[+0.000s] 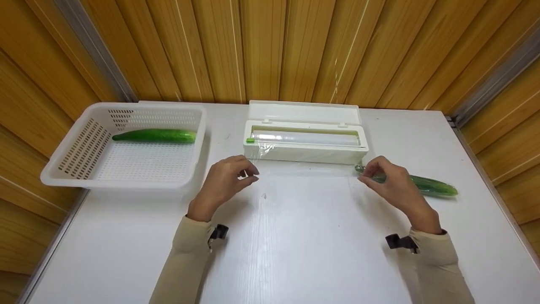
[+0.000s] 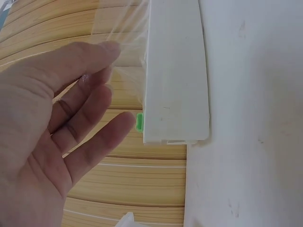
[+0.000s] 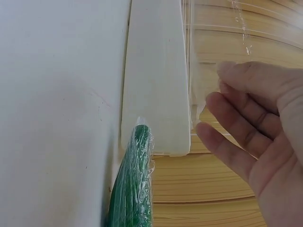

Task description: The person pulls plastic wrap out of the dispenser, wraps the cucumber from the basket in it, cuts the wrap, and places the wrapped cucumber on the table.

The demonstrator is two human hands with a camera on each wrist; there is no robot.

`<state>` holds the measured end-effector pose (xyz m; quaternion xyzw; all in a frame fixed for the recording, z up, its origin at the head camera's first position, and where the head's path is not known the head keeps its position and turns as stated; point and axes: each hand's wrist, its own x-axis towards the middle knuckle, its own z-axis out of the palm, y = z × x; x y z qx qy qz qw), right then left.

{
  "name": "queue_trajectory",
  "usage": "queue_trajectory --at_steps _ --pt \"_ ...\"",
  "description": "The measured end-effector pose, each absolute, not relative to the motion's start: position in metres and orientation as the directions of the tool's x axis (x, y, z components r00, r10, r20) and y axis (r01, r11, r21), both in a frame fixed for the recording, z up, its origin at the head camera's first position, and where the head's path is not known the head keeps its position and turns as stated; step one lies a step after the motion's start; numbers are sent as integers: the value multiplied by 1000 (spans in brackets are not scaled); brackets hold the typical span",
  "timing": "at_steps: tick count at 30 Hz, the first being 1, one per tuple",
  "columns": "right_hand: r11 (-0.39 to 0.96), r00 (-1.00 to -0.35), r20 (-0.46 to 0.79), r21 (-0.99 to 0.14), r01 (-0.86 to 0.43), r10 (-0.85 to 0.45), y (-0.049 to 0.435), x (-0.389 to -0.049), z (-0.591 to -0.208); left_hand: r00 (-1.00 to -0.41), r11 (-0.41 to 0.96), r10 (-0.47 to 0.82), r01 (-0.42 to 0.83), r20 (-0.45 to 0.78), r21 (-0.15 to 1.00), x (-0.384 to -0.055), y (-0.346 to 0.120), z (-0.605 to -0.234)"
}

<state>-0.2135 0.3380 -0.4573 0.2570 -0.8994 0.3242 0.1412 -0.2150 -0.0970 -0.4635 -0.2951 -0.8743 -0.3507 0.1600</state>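
Note:
Clear cling film (image 1: pixel 306 169) stretches out from the front of a white dispenser box (image 1: pixel 301 154). Its left corner is pinched between the thumb and fingertips of my left hand (image 1: pixel 223 180), and my right hand (image 1: pixel 394 183) pinches the right corner. The lid (image 1: pixel 303 112) stands raised behind the film roll (image 1: pixel 303 138). A green slider (image 2: pixel 139 122) sits at the box's left end, close to a left fingertip in the left wrist view. Beyond the right hand, a film-wrapped cucumber (image 1: pixel 434 186) lies on the table, partly hidden by that hand.
At the left stands a white plastic basket (image 1: pixel 122 184) with one unwrapped cucumber (image 1: pixel 157 135) inside. The white table (image 1: pixel 295 249) backs onto wood-panelled walls (image 1: pixel 303 50). Both sleeved wrists carry small black cameras (image 1: pixel 219 232).

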Motion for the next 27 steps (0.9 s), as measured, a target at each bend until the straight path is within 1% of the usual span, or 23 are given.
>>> queue_trajectory --at_steps 4,9,13,20,27 --pt "639 -798 466 -490 -593 -383 339 -214 -459 -752 574 391 649 530 498 -214 -96 -462" --pt "573 -731 503 -461 -678 -461 342 -212 -462 -727 584 395 671 562 457 -211 -95 -460" --pt "528 -685 544 -443 -725 -484 344 -208 -465 -714 607 408 678 569 415 -206 -94 -459" --pt "524 -646 579 -393 -755 -497 345 -206 -464 -682 631 419 693 599 348 -201 -93 -463" --pt "491 -617 579 -382 -783 -533 348 -206 -464 -634 558 444 749 633 358 -201 -94 -468"
